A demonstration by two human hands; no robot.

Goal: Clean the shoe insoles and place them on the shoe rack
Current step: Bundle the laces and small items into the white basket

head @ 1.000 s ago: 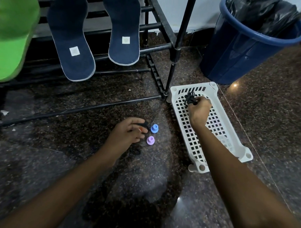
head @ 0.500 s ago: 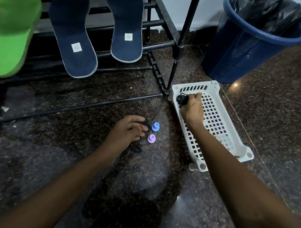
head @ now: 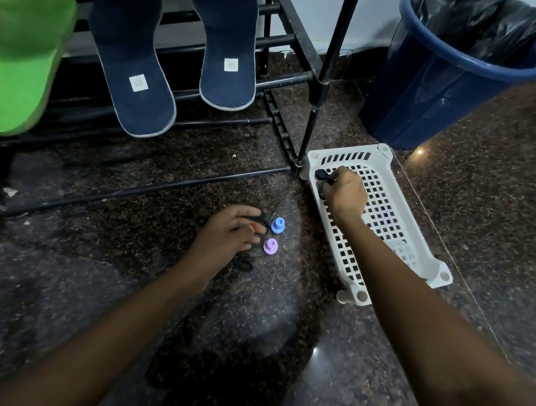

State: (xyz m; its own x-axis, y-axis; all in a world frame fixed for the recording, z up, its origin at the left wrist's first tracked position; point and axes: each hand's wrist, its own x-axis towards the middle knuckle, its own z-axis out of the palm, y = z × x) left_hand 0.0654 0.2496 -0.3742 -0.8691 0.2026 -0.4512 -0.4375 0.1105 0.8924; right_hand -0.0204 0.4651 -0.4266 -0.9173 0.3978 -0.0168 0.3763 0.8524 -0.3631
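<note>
**Both insoles on the rack, both hands busy with small parts**

From my remote seat, the task's things sit high in the head view. The left insole and right insole, both navy, lie side by side across the bars of the shoe rack. Their long axes run away from me and their near ends overhang the front bar.

Neither hand is on them. My left hand rests on the floor, fingers curled over a dark bit, with a blue cap and a purple cap just beside its fingertips. My right hand is inside the white basket, fingers closed round a small black piece at the basket's far end.

The insoles lie up and left of both hands, and the left hand is nearer. I judge the insole work done and this a tidy-up of leftover bits.
</note>
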